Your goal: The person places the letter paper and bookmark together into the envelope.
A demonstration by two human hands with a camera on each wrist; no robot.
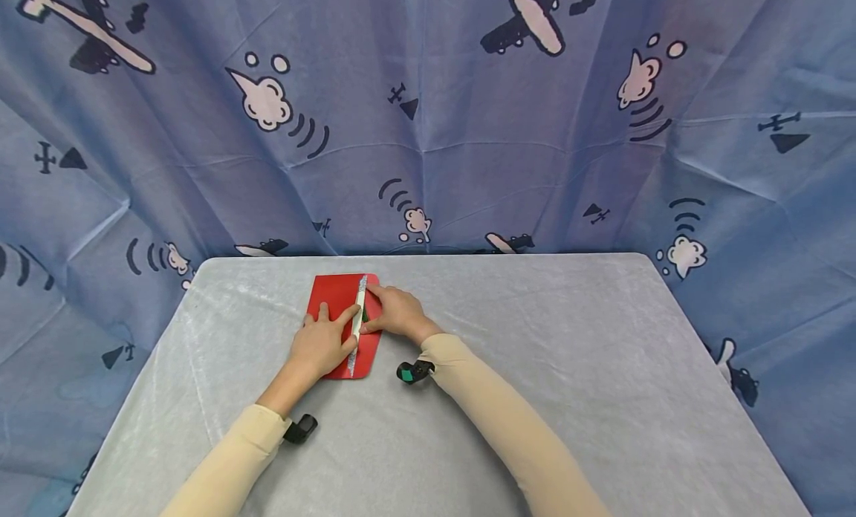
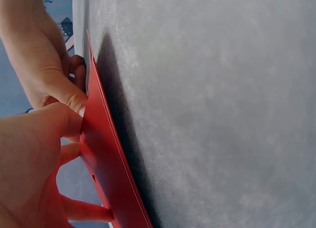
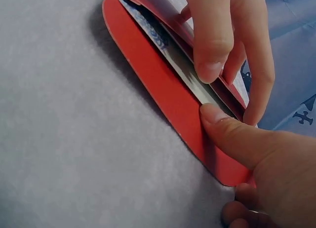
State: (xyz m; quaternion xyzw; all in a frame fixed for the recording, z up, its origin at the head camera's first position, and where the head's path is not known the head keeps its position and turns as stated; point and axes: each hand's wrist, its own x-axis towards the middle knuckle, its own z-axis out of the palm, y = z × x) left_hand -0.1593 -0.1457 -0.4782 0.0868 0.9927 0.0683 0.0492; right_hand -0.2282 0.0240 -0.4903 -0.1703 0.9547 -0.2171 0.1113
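A red envelope (image 1: pixel 336 290) lies near the table's back edge, its flap (image 1: pixel 364 359) folded out to the right. From its mouth shows a thin pale card (image 1: pixel 362 290) with a blue-patterned end (image 3: pixel 148 28) and a small green patch. My left hand (image 1: pixel 319 344) presses on the envelope with spread, mostly straight fingers; its thumb touches the card's edge. From the right, my right hand (image 1: pixel 399 313) holds the card at the mouth, thumb (image 3: pixel 222 122) against its edge and index finger near the far end. Part of the card is hidden inside the envelope.
The table (image 1: pixel 535 353) has a grey plush cloth. Behind it hangs a blue curtain (image 1: pixel 455 131) printed with planes and clouds. Dark wrist cameras are strapped under the left (image 1: pixel 301 428) and right (image 1: pixel 414 372) sleeve cuffs.
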